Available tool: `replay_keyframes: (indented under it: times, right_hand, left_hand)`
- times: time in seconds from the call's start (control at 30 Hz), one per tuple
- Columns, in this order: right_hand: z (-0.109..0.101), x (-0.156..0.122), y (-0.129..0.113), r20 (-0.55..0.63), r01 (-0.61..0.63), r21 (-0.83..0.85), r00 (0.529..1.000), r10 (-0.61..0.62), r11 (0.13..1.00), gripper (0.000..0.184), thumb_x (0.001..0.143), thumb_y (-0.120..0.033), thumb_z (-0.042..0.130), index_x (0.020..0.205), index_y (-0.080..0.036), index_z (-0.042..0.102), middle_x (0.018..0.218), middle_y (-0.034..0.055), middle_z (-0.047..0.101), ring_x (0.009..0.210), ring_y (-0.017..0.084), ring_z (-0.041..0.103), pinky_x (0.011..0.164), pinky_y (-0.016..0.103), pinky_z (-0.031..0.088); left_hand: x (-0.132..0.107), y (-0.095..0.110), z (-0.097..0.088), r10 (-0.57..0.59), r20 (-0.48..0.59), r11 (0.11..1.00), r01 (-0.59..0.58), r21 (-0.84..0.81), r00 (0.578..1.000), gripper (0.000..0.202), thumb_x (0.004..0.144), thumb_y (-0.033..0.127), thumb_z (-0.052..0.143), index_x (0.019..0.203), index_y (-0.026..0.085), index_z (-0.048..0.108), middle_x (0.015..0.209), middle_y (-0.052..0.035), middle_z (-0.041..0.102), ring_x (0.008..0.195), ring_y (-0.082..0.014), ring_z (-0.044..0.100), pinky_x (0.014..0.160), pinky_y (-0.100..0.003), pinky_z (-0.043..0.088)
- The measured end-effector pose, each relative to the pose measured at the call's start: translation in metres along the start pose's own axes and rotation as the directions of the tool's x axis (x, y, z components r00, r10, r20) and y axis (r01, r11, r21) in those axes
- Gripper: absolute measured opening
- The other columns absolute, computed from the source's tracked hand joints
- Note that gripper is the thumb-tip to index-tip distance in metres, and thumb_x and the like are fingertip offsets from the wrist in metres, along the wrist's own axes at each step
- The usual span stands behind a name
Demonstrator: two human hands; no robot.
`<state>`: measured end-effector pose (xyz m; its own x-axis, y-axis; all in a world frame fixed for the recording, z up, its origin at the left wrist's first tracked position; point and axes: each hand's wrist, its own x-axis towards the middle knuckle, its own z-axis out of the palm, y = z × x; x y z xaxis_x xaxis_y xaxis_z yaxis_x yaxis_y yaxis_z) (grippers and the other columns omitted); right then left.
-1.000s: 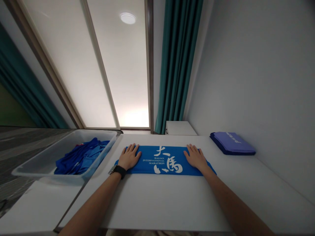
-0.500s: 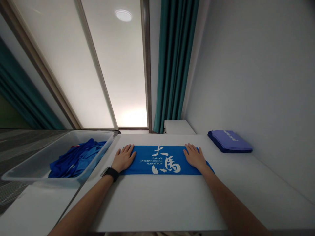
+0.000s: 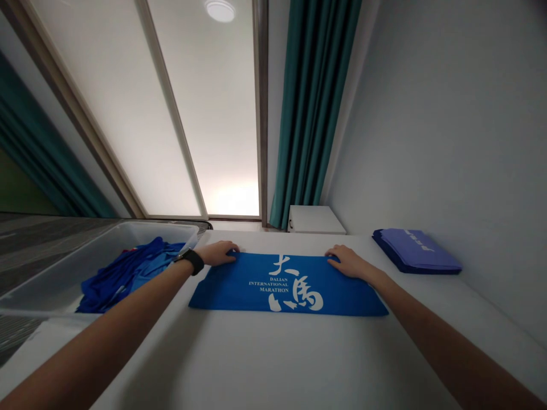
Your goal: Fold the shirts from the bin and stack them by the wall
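A folded blue T-shirt (image 3: 239,290) with white lettering, including "Dalian International Marathon", lies flat on the white table (image 3: 265,359), its long side running left to right. At its far left corner my left hand (image 3: 217,253), with a dark watch on the wrist, is closed on the far edge, thumb and fingers drawn together. My right hand (image 3: 348,262) grips the same edge near the far right corner, thumb on the cloth. The fingertips beyond the edge are partly hidden.
On the left, a translucent plastic bin (image 3: 25,290) holds crumpled blue garments (image 3: 128,273). A folded purple and dark blue stack (image 3: 416,250) sits at the right by the wall. Behind the table stand a small white cabinet (image 3: 316,219) and a teal curtain (image 3: 316,114).
Both hands were spread flat on the shirt. They have moved to its far edge and their fingers have curled onto it. The view has shifted slightly.
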<state>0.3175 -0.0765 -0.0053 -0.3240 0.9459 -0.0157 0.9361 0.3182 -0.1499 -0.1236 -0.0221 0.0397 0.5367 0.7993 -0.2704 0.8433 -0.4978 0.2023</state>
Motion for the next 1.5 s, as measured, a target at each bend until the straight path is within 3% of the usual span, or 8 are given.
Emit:
replay_keyframes:
  times: [0.27, 0.47, 0.6, 0.73, 0.87, 1.03, 1.2, 1.5]
  right_hand:
    - [-0.029, 0.023, 0.024, 0.346, -0.073, 0.216, 0.938, -0.006, 0.974, 0.032, 0.076, -0.040, 0.058, 0.092, -0.015, 0.070, 0.083, 0.0070, 0.070, 0.075, 0.020, 0.061, 0.066, 0.028, 0.045]
    - [-0.035, 0.030, 0.031, 0.630, -0.270, 0.379, 0.776, -0.033, 0.885, 0.042, 0.066, -0.047, 0.067, 0.093, -0.014, 0.071, 0.088, 0.0069, 0.073, 0.080, 0.022, 0.065, 0.072, 0.029, 0.048]
    - [-0.035, 0.031, 0.033, 0.639, -0.275, 0.425, 0.766, -0.070, 0.862, 0.047, 0.063, -0.049, 0.069, 0.095, -0.014, 0.070, 0.092, 0.0072, 0.073, 0.085, 0.023, 0.066, 0.074, 0.030, 0.050]
    - [-0.049, 0.031, 0.028, 0.554, -0.174, 0.356, 0.831, -0.057, 0.918, 0.041, 0.068, -0.047, 0.065, 0.094, -0.015, 0.067, 0.094, 0.0075, 0.072, 0.085, 0.023, 0.064, 0.073, 0.030, 0.048]
    - [-0.082, 0.038, 0.026, 0.217, -0.034, 0.167, 0.976, -0.003, 0.985, 0.028, 0.079, -0.042, 0.057, 0.089, -0.018, 0.066, 0.093, 0.0082, 0.070, 0.084, 0.024, 0.062, 0.072, 0.030, 0.045]
    - [-0.106, 0.041, 0.031, -0.237, -0.025, 0.039, 0.971, 0.034, 0.999, 0.024, 0.088, -0.035, 0.047, 0.094, -0.019, 0.064, 0.092, 0.0081, 0.069, 0.083, 0.023, 0.060, 0.074, 0.031, 0.042]
    - [-0.064, 0.013, 0.024, -0.345, 0.044, -0.065, 0.936, -0.064, 0.997, 0.020, 0.087, -0.022, 0.048, 0.096, -0.019, 0.065, 0.102, 0.0107, 0.067, 0.096, 0.026, 0.059, 0.084, 0.036, 0.041]
    - [0.035, -0.043, 0.009, -0.310, 0.079, -0.063, 0.946, -0.094, 0.995, 0.028, 0.081, -0.009, 0.047, 0.103, -0.020, 0.062, 0.109, 0.0103, 0.063, 0.103, 0.027, 0.057, 0.087, 0.041, 0.043]
  left_hand:
    - [0.014, -0.012, -0.020, -0.031, 0.225, 0.994, 0.053, -0.093, 0.974, 0.038, 0.076, 0.041, 0.058, 0.102, 0.016, 0.068, 0.097, -0.0071, 0.071, 0.086, -0.0218, 0.063, 0.076, -0.028, 0.047]
    - [0.019, -0.015, -0.027, -0.013, 0.350, 0.987, 0.069, -0.148, 0.937, 0.030, 0.070, 0.040, 0.064, 0.090, 0.018, 0.070, 0.091, -0.0037, 0.073, 0.083, -0.0208, 0.064, 0.074, -0.027, 0.046]
    - [0.017, -0.014, -0.030, 0.006, 0.372, 0.982, 0.064, -0.177, 0.928, 0.027, 0.068, 0.038, 0.066, 0.085, 0.017, 0.066, 0.086, -0.0030, 0.071, 0.080, -0.0198, 0.062, 0.071, -0.026, 0.045]
    - [0.010, -0.006, -0.040, 0.004, 0.287, 0.998, 0.016, -0.067, 0.958, 0.022, 0.071, 0.036, 0.063, 0.082, 0.017, 0.062, 0.081, -0.0028, 0.067, 0.075, -0.0187, 0.060, 0.066, -0.026, 0.044]
    - [0.011, 0.001, -0.062, 0.028, -0.060, 0.995, -0.022, 0.097, 0.998, 0.021, 0.082, 0.034, 0.053, 0.091, 0.017, 0.062, 0.091, -0.0064, 0.067, 0.080, -0.0206, 0.060, 0.070, -0.029, 0.044]
    - [0.010, 0.000, -0.077, 0.057, -0.428, 0.972, 0.048, 0.230, 0.902, 0.022, 0.091, 0.031, 0.044, 0.101, 0.020, 0.059, 0.099, -0.0069, 0.065, 0.090, -0.0226, 0.060, 0.077, -0.032, 0.044]
    - [-0.012, 0.006, -0.030, 0.145, -0.522, 0.946, 0.036, 0.321, 0.840, 0.017, 0.091, 0.021, 0.044, 0.098, 0.019, 0.060, 0.106, -0.0092, 0.063, 0.102, -0.0261, 0.057, 0.089, -0.038, 0.042]
    - [-0.044, 0.011, 0.064, 0.112, -0.492, 0.967, 0.018, 0.252, 0.864, 0.017, 0.090, 0.014, 0.045, 0.097, 0.021, 0.059, 0.100, -0.0076, 0.063, 0.096, -0.0254, 0.058, 0.084, -0.038, 0.044]
